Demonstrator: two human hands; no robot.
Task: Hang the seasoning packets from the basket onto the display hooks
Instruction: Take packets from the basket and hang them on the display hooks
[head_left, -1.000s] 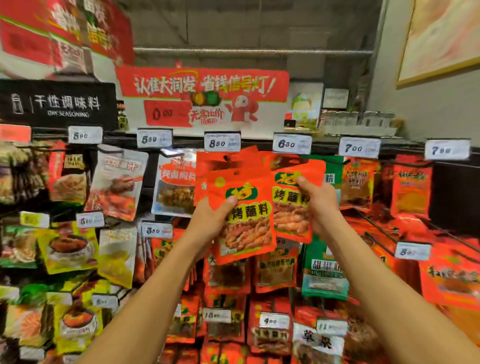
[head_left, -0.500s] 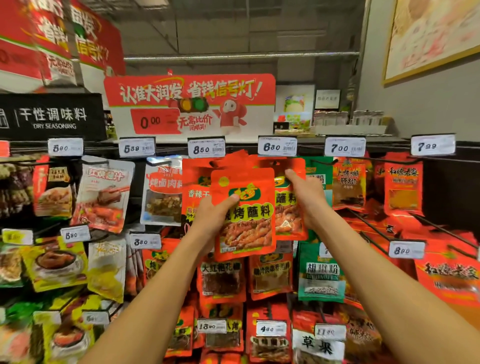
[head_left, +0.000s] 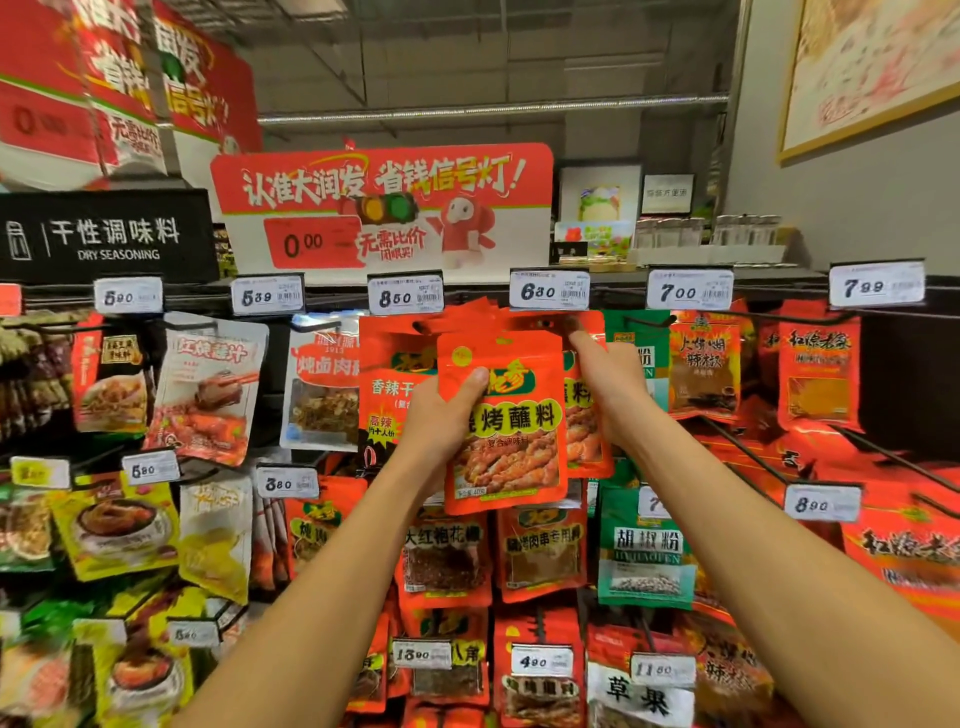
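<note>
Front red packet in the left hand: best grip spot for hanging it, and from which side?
Judging by its pose: pinch the front red packet at mid-height on its left edge, as the left hand does. It is flat and upright, and that leaves its top strip free for the hook.

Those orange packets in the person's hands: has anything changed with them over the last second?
The left hand has brought its front packet across until it covers most of the rear packet. The right hand slid from that packet's side up to its top edge, index finger now near the hook under the 6.30 price tag. Both hands kept their grip; nothing was let go.
</note>
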